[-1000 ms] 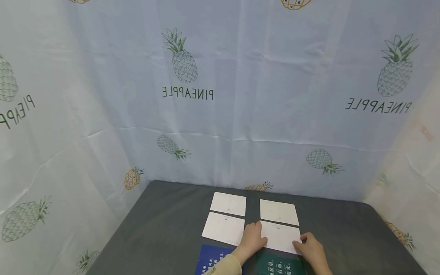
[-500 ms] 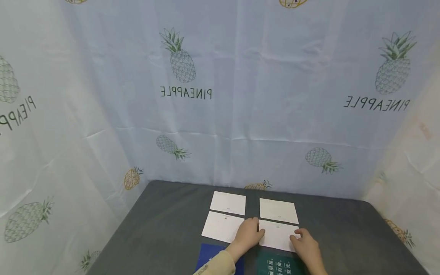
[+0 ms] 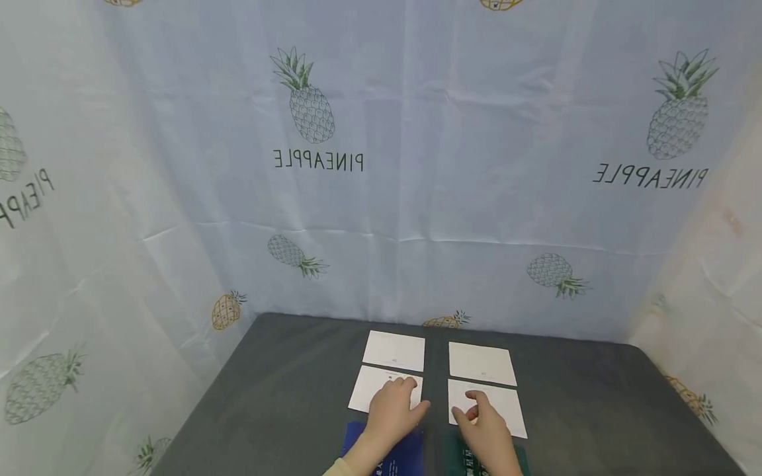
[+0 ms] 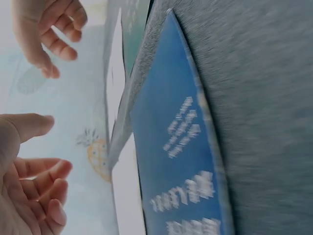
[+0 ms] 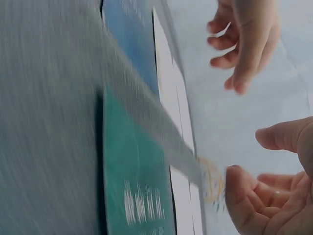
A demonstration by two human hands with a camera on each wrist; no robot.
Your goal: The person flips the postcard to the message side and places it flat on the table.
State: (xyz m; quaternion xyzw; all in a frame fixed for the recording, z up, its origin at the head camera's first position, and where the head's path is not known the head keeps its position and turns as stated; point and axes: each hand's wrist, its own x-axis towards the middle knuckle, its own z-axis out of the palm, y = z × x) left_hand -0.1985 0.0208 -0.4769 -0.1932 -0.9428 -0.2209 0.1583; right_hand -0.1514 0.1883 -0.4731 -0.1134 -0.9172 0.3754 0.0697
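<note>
My left hand hovers over the lower left white card, fingers loosely bent around nothing. Over the lower right white card is my right hand, also holding nothing, thumb and index finger apart. Both wrist views show the hands raised off the cards, facing each other. Nearer the body, partly under the left arm, lies a blue card with white characters. A green card with white lettering lies beside it, partly covered by the right forearm in the head view.
Farther back lie an upper left white card and an upper right white card, in line with the lower ones. All rest on a dark grey table. A pineapple-print curtain encloses the back and sides.
Both hands have come away from the edges of the lower right white card. The left hand moved left over the lower left card; the right hand moved left. The cards look unmoved.
</note>
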